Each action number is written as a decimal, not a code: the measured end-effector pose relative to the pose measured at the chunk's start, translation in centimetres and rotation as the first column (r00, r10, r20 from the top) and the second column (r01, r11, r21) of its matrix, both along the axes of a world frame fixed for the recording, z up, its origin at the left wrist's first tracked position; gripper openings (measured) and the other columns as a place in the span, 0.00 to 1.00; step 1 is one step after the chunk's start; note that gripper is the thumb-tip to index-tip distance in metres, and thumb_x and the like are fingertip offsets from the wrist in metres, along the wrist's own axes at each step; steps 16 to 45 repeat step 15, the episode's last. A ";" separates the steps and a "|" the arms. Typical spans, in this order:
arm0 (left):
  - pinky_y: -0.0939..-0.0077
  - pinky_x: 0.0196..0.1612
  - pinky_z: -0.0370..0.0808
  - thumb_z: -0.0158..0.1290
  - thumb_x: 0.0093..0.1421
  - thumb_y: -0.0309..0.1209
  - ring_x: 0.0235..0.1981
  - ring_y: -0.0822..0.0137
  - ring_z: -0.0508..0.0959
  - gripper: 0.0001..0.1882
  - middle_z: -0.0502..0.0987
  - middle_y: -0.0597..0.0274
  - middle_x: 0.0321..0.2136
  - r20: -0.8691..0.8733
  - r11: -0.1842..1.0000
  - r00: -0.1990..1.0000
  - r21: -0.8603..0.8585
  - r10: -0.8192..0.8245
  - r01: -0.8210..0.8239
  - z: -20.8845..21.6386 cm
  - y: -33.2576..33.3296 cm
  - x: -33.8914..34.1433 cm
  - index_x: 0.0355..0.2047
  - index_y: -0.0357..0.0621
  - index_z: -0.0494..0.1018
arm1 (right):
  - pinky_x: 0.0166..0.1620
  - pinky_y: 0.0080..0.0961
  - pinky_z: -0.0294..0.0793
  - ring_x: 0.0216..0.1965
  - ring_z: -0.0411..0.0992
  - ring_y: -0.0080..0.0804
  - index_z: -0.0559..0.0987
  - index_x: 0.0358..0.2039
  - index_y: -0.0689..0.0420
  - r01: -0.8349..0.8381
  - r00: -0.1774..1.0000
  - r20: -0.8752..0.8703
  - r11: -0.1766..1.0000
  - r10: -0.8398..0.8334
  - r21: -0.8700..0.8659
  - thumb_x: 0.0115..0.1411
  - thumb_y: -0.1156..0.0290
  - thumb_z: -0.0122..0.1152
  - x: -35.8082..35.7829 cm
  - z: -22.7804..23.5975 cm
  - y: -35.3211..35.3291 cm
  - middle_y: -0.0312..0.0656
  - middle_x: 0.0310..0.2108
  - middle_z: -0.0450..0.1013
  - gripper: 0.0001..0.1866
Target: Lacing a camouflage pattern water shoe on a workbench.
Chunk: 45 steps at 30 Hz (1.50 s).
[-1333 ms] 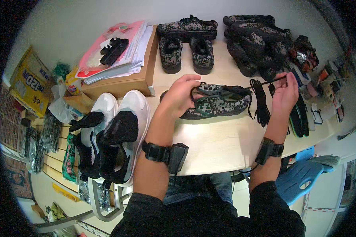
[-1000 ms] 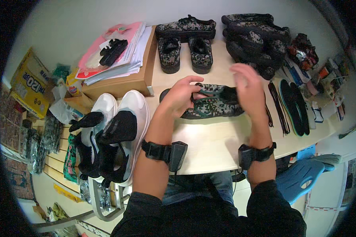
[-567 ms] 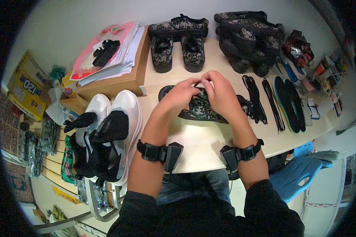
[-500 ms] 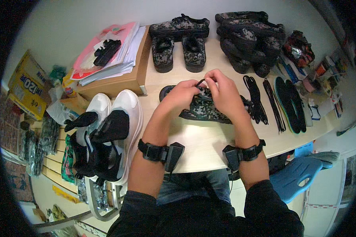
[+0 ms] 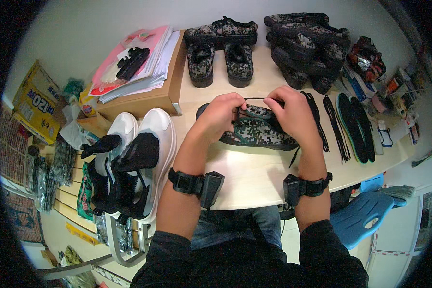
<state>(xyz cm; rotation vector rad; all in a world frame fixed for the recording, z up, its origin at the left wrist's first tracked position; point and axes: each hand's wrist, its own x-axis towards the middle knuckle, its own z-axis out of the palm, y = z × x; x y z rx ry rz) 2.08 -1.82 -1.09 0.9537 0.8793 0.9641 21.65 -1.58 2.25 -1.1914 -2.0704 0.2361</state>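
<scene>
A digital-camouflage shoe (image 5: 261, 136) lies on its side lengthwise on the table in front of me, its upper partly hidden by my hands. Between my hands, a black shoelace (image 5: 256, 99) is stretched over the shoe's opening. My left hand (image 5: 222, 114) is closed at the lacing, thumb and fingers pinched on the lace. My right hand (image 5: 293, 109) grips the lace's other part, its fingers bent in a pinch. Below my right wrist a loose lace end hangs beside the shoe.
Right of the shoe lie bundled black laces (image 5: 338, 129) and dark insoles (image 5: 355, 127). More camouflage shoes (image 5: 238, 65) stand at the back, with a pile of them (image 5: 312, 48) to the right. White-and-black sneakers (image 5: 156, 129) and a cardboard box (image 5: 170, 91) under papers are on the left.
My right hand has moved right, away from my left hand, drawing the lace out between them. The loose lace end now shows below my right wrist.
</scene>
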 end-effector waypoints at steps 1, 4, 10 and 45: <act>0.73 0.27 0.71 0.45 0.61 0.33 0.27 0.72 0.69 0.09 0.67 0.68 0.23 -0.002 1.000 1.000 0.000 0.006 -0.006 0.0 0.0 -0.2 0.25 0.45 0.68 | 0.35 0.34 0.70 0.29 0.72 0.45 0.78 0.29 0.63 -0.006 1.000 -0.002 1.000 0.006 0.000 0.53 0.71 0.60 0.3 0.7 -0.2 0.49 0.27 0.72 0.08; 0.74 0.26 0.70 0.44 0.61 0.33 0.26 0.72 0.68 0.10 0.66 0.69 0.23 -0.002 1.000 1.000 -0.019 -0.007 0.007 -0.1 0.0 -0.1 0.24 0.45 0.67 | 0.29 0.20 0.67 0.22 0.69 0.24 0.78 0.26 0.63 -0.141 0.946 -0.322 0.953 0.049 -0.268 0.54 0.69 0.60 2.7 2.2 -0.7 0.36 0.19 0.72 0.09; 0.77 0.24 0.66 0.44 0.61 0.32 0.24 0.73 0.66 0.10 0.65 0.69 0.22 -0.080 0.999 0.996 0.024 -0.038 0.040 -0.7 0.2 -0.1 0.23 0.46 0.67 | 0.21 0.19 0.61 0.17 0.59 0.20 0.77 0.30 0.60 -0.730 0.057 -0.988 0.681 0.141 0.055 0.63 0.65 0.52 6.8 1.6 -0.1 0.34 0.20 0.69 0.12; 0.76 0.26 0.67 0.45 0.61 0.33 0.26 0.71 0.66 0.09 0.65 0.69 0.22 -0.006 1.000 1.000 -0.015 -0.002 0.002 -0.3 0.0 -0.4 0.24 0.45 0.68 | 0.23 0.20 0.60 0.19 0.58 0.23 0.76 0.37 0.59 -0.758 -0.504 -0.863 0.458 0.042 0.465 0.65 0.62 0.49 8.2 1.1 1.5 0.36 0.30 0.71 0.14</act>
